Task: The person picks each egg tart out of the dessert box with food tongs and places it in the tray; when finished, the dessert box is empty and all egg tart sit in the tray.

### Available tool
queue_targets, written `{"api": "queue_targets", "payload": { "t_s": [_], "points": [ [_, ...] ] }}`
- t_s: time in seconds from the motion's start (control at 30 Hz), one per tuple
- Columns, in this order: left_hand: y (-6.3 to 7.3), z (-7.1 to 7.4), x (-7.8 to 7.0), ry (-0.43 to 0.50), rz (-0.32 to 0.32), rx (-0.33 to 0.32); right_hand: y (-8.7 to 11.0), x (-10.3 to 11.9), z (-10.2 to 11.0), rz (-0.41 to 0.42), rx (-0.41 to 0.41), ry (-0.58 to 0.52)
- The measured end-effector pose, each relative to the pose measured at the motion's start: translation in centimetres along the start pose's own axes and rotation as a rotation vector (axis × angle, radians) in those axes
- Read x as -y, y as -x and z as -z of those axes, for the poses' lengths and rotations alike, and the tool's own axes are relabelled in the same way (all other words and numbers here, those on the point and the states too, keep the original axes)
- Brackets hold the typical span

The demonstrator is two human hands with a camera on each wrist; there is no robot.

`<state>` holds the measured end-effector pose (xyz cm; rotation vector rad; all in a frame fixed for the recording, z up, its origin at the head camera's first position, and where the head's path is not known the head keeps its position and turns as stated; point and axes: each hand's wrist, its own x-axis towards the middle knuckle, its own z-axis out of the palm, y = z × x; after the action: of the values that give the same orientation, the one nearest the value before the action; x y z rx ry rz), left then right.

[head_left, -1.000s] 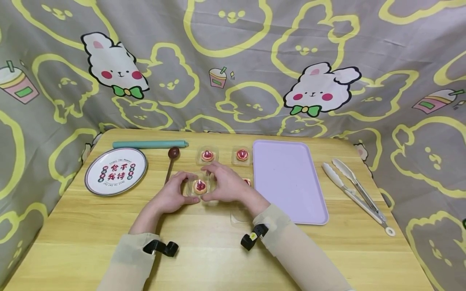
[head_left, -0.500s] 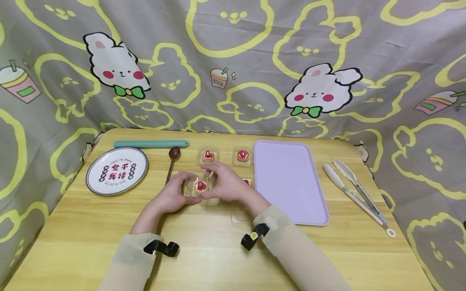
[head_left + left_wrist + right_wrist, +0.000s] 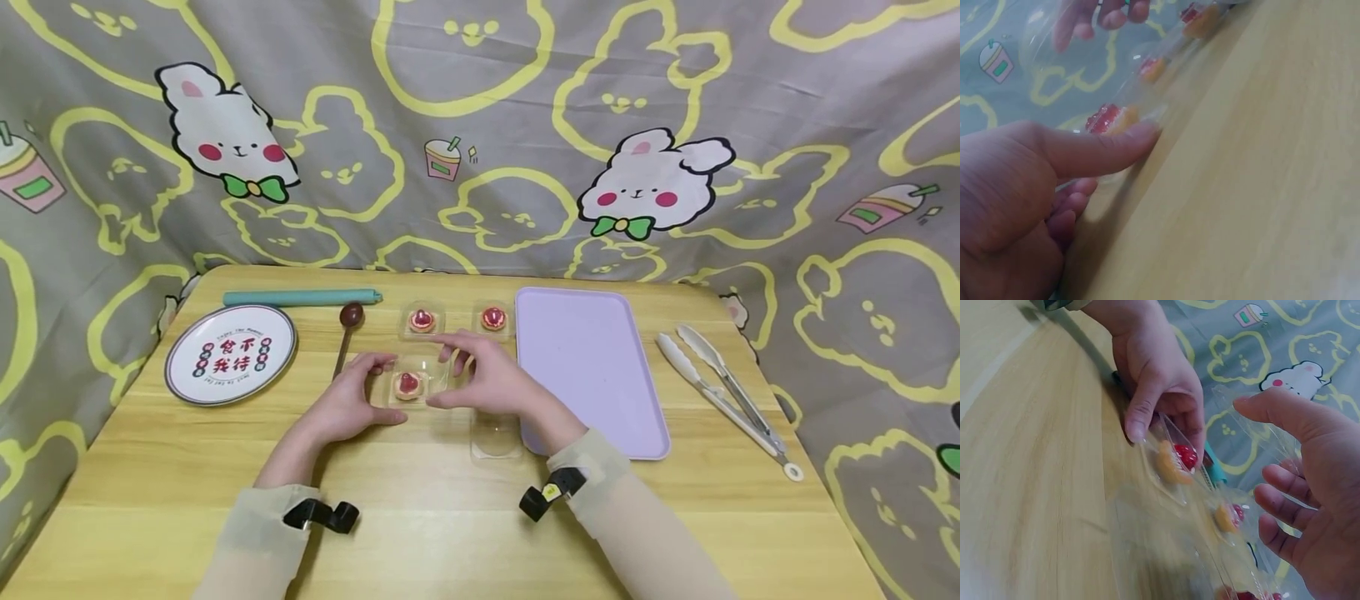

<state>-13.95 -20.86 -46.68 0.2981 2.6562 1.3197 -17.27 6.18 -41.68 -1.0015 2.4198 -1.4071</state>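
Note:
A small tart [image 3: 408,383] with a red glossy top sits in a clear plastic box [image 3: 397,403] at mid-table. My left hand [image 3: 347,403] holds this box from its left, thumb on the near side and fingers behind; the left wrist view shows the thumb [image 3: 1113,150] along its edge. The box's clear lid [image 3: 1250,434] is swung up on the right, between the thumb and fingers of my right hand [image 3: 491,379]. Two more boxed tarts, one left [image 3: 422,320] and one right [image 3: 493,318], stand behind. An empty clear box [image 3: 496,440] lies below my right wrist.
A lilac tray [image 3: 592,375] lies right of the boxes, with tongs [image 3: 727,400] beyond it. On the left are a white plate [image 3: 231,354] with red characters, a teal roll [image 3: 300,297] and a dark brown spoon [image 3: 350,317]. A patterned curtain [image 3: 480,208] hangs behind the table.
My right hand has moved right, lifting the lid away from the box, so the tart inside is exposed. The left hand stays at the box. The view has shifted slightly.

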Motion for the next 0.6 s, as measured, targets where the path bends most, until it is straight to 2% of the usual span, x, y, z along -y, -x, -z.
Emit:
{"api": "queue_targets", "payload": {
  "t_s": [0.23,0.37,0.47,0.6],
  "points": [
    [0.6,0.5,-0.1,0.042,-0.024,-0.02,1.7,0.0,1.4,-0.013,-0.017,-0.042],
    [1.0,0.5,-1.0,0.046,-0.059,-0.051,2.4,0.0,2.1,0.009,-0.025,-0.055],
    [1.3,0.6,-2.3,0.067,-0.126,-0.061,2.8,0.0,2.4,0.016,-0.025,-0.066],
    [1.6,0.4,-4.6,0.154,-0.262,-0.032,3.4,0.1,2.7,0.012,-0.019,-0.098]
  ]
}}
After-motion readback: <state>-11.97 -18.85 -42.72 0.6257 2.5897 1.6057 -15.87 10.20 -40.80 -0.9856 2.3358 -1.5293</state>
